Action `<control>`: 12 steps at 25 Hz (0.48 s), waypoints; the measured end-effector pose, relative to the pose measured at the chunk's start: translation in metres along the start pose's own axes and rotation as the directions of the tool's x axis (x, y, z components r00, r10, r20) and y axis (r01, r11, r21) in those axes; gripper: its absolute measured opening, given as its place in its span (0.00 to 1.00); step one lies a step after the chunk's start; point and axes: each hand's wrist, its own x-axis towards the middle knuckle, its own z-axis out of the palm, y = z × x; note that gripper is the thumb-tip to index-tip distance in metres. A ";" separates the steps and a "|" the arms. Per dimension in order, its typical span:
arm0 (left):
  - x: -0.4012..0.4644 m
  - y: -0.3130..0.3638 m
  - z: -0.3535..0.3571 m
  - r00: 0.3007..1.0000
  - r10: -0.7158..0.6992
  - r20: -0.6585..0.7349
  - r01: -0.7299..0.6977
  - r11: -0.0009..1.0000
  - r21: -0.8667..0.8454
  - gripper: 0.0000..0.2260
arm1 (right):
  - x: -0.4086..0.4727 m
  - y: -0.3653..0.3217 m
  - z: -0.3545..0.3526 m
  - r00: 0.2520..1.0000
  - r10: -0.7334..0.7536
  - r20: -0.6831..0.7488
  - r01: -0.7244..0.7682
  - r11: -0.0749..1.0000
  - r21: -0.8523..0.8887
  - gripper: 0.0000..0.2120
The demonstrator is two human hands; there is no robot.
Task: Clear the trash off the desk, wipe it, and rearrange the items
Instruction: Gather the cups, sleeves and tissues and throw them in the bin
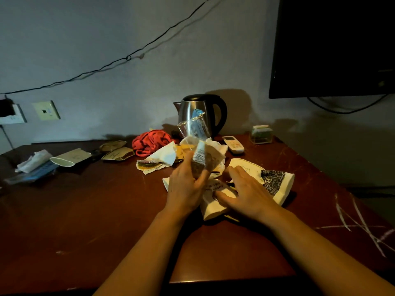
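Dim room, grey wall (128, 28) crossed by a black cable (106, 65); dark screen (333, 45) mounted upper right. Scratched brown desk (85, 210) carries a steel kettle (198, 112), red cloth (150, 142), remote (233, 144) and flattened cups (72, 158) at left. Left hand (186, 189) grasps a blurred clear wrapper (199, 154), raised above crumpled paper bags (275, 180) at desk centre. Right hand (245, 191) rests on those bags, fingers spread and relaxed.

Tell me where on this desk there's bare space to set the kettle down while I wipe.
Bare wood lies in the near-left stretch of the desk, between the flattened paper cups and the near edge, and right of the printed paper bag. The middle is crowded: wrappers under both hands, red cloth, kettle, remote.
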 end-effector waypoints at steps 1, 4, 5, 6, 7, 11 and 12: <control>0.001 -0.003 0.003 0.999 -0.006 0.051 0.004 0.999 0.033 0.26 | 0.000 0.001 0.001 0.999 -0.032 -0.015 0.032 0.999 0.020 0.18; 0.004 -0.013 0.006 0.999 -0.004 0.053 -0.001 0.996 0.092 0.27 | -0.001 0.003 0.001 0.992 -0.047 -0.117 0.071 0.976 0.205 0.11; 0.003 -0.013 0.006 0.999 -0.007 0.031 0.004 0.996 0.094 0.27 | -0.001 0.004 -0.001 0.992 -0.024 -0.123 0.058 0.957 0.283 0.11; 0.003 -0.013 0.006 1.000 -0.025 0.018 0.023 0.996 0.090 0.28 | -0.002 0.004 -0.003 0.995 -0.016 -0.096 0.048 0.938 0.343 0.12; 0.003 -0.014 0.006 0.999 -0.044 0.004 0.043 0.997 0.070 0.28 | -0.003 0.004 -0.005 0.998 -0.027 -0.049 0.043 0.925 0.377 0.14; 0.008 -0.017 0.004 0.987 -0.157 -0.042 0.153 0.985 -0.079 0.27 | -0.005 0.002 -0.008 0.993 -0.087 0.080 0.050 0.921 0.387 0.24; 0.010 -0.018 0.003 0.977 -0.210 -0.035 0.205 0.973 -0.105 0.25 | -0.004 0.001 -0.007 0.992 -0.095 0.078 0.060 0.928 0.367 0.24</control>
